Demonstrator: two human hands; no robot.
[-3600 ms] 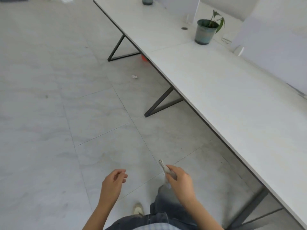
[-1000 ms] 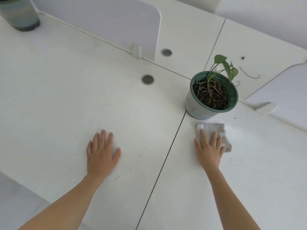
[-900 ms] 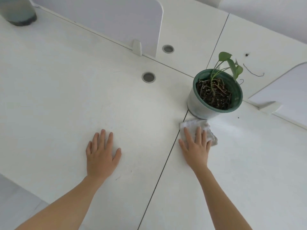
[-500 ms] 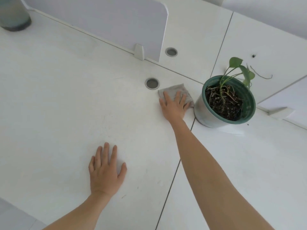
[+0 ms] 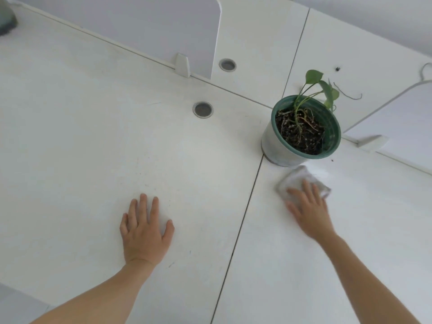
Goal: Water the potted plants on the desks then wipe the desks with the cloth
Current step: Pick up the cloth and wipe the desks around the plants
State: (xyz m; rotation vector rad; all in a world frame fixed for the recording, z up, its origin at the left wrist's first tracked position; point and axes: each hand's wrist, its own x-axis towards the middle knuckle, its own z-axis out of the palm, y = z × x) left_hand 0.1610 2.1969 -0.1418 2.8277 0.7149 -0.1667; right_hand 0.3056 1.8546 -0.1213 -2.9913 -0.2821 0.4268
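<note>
A green pot with a small leafy plant (image 5: 301, 132) stands on the white desk (image 5: 93, 141), beside the seam between two desk tops. Just in front of the pot lies a grey cloth (image 5: 297, 180), and my right hand (image 5: 308, 209) presses flat on it with fingers spread, blurred by motion. My left hand (image 5: 145, 230) rests palm down on the left desk top, fingers apart, holding nothing.
A white divider panel (image 5: 149, 31) stands behind the left desk, another (image 5: 397, 113) at the right. Two round cable holes (image 5: 203, 109) (image 5: 227, 65) sit near the dividers. The base of a second pot (image 5: 5, 19) shows at the top left corner. The desk's front edge runs bottom left.
My right hand has swept the cloth from behind the pot's left side, near the cable hole, back to the right desk in front of the pot. The left hand stays planted.
</note>
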